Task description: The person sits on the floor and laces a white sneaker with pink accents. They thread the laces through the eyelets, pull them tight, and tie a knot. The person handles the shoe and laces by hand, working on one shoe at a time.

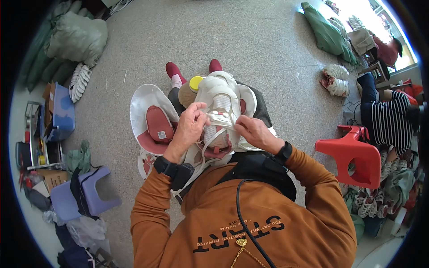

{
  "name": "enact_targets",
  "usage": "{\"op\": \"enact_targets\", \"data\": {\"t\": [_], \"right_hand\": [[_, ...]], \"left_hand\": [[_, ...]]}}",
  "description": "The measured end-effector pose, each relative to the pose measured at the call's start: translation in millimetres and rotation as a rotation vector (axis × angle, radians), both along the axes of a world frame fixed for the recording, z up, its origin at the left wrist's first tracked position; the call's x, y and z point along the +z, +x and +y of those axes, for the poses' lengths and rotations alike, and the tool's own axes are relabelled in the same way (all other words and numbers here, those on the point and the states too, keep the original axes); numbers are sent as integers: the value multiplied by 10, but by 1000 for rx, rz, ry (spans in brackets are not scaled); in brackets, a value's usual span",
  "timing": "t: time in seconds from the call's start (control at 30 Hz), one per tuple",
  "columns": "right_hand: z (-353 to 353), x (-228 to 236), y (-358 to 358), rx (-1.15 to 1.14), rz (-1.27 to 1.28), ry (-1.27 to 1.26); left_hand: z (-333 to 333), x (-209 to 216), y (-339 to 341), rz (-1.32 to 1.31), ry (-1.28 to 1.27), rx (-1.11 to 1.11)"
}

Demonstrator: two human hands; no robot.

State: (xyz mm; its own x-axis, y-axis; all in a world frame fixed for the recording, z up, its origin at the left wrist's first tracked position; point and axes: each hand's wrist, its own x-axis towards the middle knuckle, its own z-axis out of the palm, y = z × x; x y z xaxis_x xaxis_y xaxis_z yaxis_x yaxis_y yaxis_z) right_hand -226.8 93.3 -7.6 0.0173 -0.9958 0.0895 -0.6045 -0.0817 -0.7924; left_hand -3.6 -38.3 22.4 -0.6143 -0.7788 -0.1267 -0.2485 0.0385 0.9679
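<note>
On my lap lies a white sneaker upper (222, 100) with a pink lining, its opening facing me. A white shoelace (213, 135) runs across its tongue area and hangs in a loop toward me. On the left side of the upper, the fingers of my left hand (190, 127) are bent together by the lace; what lies between them is hidden. Across from it, my right hand (258, 132) pinches the lace between thumb and fingers. More white and pink shoe uppers (154, 114) lie against my left side, and a round yellow lid (195, 83) shows just beyond.
To the right stands a red plastic stool (353, 156), near a person in a striped top (389, 120) and piled shoes (371, 203). A purple stool (85, 194), a blue bin (62, 111) and stuffed sacks (76, 40) line the left. A green sack (326, 33) lies far right.
</note>
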Motion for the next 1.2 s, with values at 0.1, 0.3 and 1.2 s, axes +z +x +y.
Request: {"op": "enact_targets", "data": {"t": [0.1, 0.3, 1.2], "right_hand": [[-77, -18, 93, -23, 24, 113], [-76, 11, 133, -24, 26, 125], [646, 461, -548, 148, -39, 362]], "left_hand": [[-65, 61, 14, -306, -182, -200], [-144, 134, -107, -460, -748, -412], [-125, -177, 73, -144, -54, -172]]}}
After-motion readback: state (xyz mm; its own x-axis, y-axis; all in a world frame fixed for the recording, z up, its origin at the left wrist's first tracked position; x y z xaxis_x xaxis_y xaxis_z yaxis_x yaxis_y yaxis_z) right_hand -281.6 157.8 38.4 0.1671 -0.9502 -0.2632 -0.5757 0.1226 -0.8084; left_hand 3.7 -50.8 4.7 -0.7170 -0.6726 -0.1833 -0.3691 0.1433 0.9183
